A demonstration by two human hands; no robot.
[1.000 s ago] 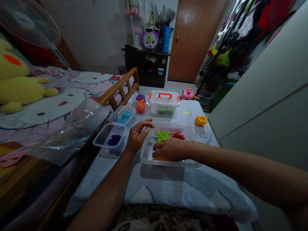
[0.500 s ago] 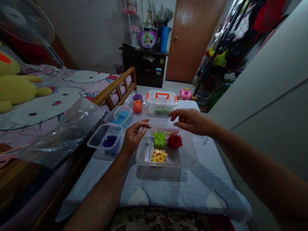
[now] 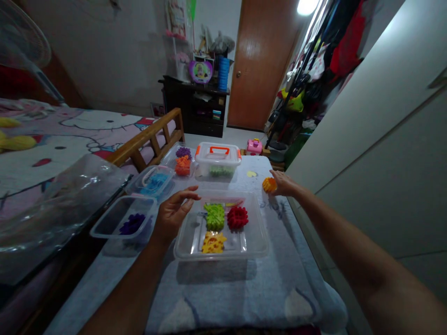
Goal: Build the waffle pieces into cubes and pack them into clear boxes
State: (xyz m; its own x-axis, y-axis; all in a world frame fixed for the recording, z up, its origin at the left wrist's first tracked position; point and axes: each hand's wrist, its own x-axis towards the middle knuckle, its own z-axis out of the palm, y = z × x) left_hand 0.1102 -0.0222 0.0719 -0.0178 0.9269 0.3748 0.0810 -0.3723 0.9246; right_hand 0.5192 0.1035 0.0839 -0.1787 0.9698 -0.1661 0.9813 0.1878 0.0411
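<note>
At the right edge of the cloth-covered table, my right hand [image 3: 283,184] has its fingers around an orange-yellow stack of toothed toy gears [image 3: 269,185]. My left hand [image 3: 174,211] hovers by the left rim of a clear plastic bin [image 3: 256,242], fingers loosely curved and apart, holding nothing. Inside that bin are lime green gears [image 3: 214,216], a red gear cluster [image 3: 238,217] and yellow gears [image 3: 213,242]. To the left, a smaller clear box [image 3: 99,230] contains dark purple gears [image 3: 132,224].
Blue pieces [image 3: 153,183] lie in another clear box. Behind it are orange gears [image 3: 183,165] and purple gears [image 3: 183,152]. An orange-handled lidded box [image 3: 218,158] stands at the back. A wooden bed rail [image 3: 150,139] borders the left, a pale cabinet [image 3: 366,139] the right.
My right hand has moved from above the bin to the table's right edge, where the orange-yellow gears now show in its fingers. My left hand stays by the bin. The view has shifted.
</note>
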